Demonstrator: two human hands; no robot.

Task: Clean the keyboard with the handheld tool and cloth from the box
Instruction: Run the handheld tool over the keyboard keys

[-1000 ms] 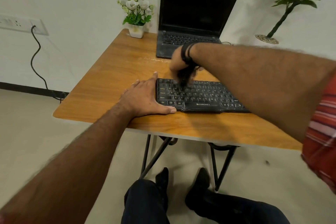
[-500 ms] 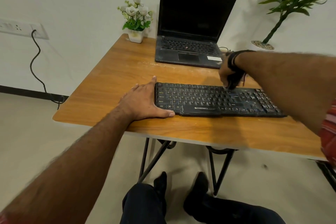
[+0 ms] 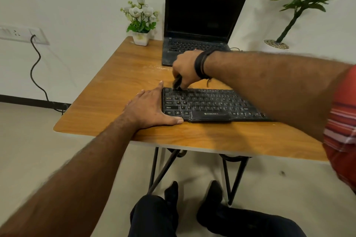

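Head view: right hand (image 3: 185, 67) grips a dark brush (image 3: 176, 83) at the keyboard's (image 3: 210, 105) ten o'clock corner on the desk (image 3: 115, 82); left hand (image 3: 152, 108), spread flat, steadies its nine o'clock edge. Brushing underway; cloth wipe seemingly outstanding, no cloth visible.

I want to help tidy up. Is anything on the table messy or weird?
Yes. The keyboard is speckled with pale dust, and a whitish smear marks the table beside the laptop. Nothing looks broken or knocked over.
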